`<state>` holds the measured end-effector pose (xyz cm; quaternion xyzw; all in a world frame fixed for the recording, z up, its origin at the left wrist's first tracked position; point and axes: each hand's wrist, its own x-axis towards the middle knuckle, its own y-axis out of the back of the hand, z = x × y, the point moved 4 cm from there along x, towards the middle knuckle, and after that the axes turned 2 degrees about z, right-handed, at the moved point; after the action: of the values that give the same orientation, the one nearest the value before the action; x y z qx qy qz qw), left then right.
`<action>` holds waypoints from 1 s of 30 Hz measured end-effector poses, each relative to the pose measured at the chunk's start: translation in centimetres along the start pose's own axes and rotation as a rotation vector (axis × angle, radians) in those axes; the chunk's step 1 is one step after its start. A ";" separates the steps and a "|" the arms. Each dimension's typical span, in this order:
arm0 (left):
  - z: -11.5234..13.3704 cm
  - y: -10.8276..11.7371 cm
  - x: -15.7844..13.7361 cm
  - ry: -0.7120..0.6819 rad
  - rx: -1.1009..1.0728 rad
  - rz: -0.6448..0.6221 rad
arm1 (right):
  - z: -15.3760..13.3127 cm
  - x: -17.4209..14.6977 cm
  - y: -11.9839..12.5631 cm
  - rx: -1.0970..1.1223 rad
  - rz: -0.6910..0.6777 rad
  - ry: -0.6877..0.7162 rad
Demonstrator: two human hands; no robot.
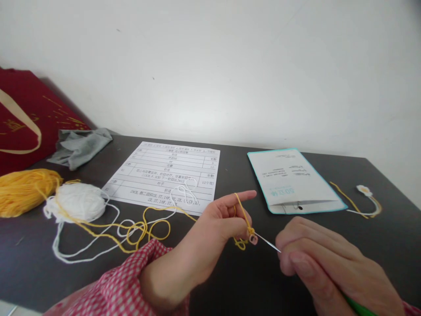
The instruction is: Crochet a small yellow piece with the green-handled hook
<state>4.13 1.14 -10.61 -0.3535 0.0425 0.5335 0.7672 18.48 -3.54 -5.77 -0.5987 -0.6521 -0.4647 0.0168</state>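
My left hand (226, 219) has its index finger stretched out, with yellow yarn (242, 207) looped over it. Its thumb and other fingers pinch a small piece of yellow crochet work (251, 231); a pinkish ring-like bit (253, 239) shows just below. In my right hand (329, 263) is a crochet hook (268, 242) with a thin metal shaft and a green handle, gripped by closed fingers. The hook's tip meets the yellow stitches, partly hidden there. From the left hand the yellow strand runs back in loose loops (141, 230) across the dark table.
A yellow yarn skein (28, 191) and a white yarn ball (77, 202) lie left. Behind them are a grey cloth (82, 147) and a red bag (29, 114). A printed pattern sheet (171, 171), a white pouch (292, 180) and a small crocheted flower (364, 190) lie farther back.
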 end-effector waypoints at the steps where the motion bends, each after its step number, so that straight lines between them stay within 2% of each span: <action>1: 0.0 0.0 0.0 0.000 -0.011 -0.009 | 0.2 -0.1 0.0 0.017 -0.010 -0.068; 3: -0.1 -0.1 0.0 -0.008 -0.022 -0.025 | 0.9 -0.4 -0.2 0.101 0.024 -0.253; 6: -0.3 -0.2 -0.1 -0.022 -0.024 -0.032 | 1.9 -0.6 -0.7 0.321 0.189 -0.487; 11: -0.3 0.0 0.1 -0.029 -0.012 -0.034 | 3.2 -0.3 -2.0 0.647 0.313 -0.712; 14: -0.4 0.2 0.2 0.022 -0.060 -0.038 | 3.2 -0.9 -1.9 0.631 0.281 -0.765; 18: -0.6 0.0 0.4 0.121 -0.176 -0.134 | 1.9 -1.8 -1.2 0.479 0.132 -0.584; 21: -0.7 -0.3 0.4 0.148 -0.218 -0.197 | 1.9 -1.8 -1.2 0.556 0.172 -0.579; 23: -0.7 -0.4 0.4 0.137 -0.221 -0.197 | 2.5 -1.5 -1.7 0.721 0.255 -0.692; 26: -0.6 -0.5 0.3 0.062 -0.187 -0.158 | 3.8 -1.3 -3.2 0.999 0.301 -0.940; 28: -0.4 -0.5 0.1 -0.024 -0.116 -0.089 | 4.3 -1.4 -4.1 1.144 0.308 -1.092; 30: -0.2 -0.4 0.0 -0.106 -0.013 -0.003 | 4.5 -1.5 -4.5 1.237 0.328 -1.172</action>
<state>4.56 0.93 -10.58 -0.3297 -0.0022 0.5507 0.7668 17.72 -1.19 -11.84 -0.7114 -0.5968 0.3648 0.0675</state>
